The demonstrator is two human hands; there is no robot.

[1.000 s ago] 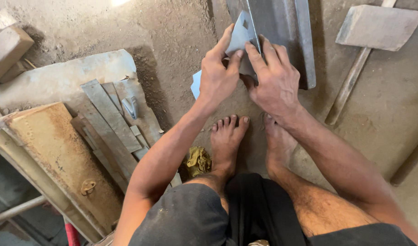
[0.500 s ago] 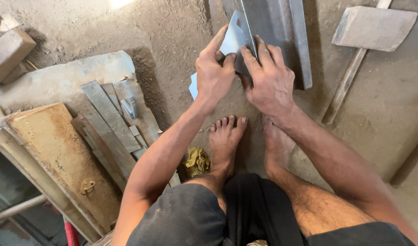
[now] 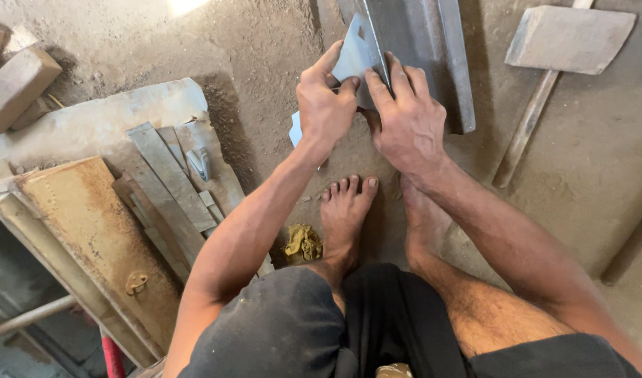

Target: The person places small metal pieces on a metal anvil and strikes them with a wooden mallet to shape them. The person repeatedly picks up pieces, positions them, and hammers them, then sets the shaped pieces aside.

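I squat barefoot on a dirt floor. My left hand (image 3: 326,101) grips a thin, pale grey sheet-metal piece (image 3: 354,54) by its lower edge, thumb and fingers pinched on it. My right hand (image 3: 407,119) presses on the same piece where it meets a long dark steel bar (image 3: 422,49) lying on the ground ahead. The sheet stands against the bar's left edge. Another bit of the light sheet (image 3: 295,129) shows below my left wrist.
A wooden mallet (image 3: 555,49) with a broad block head lies at the right. Left of me are flat metal strips (image 3: 168,175), a rusty plate (image 3: 90,231), a pale slab (image 3: 90,122) and wooden blocks (image 3: 16,80). A yellow rag (image 3: 303,243) lies by my foot.
Both hands have kept their hold on the sheet piece and shifted slightly up along the bar. The view has moved a little with them.
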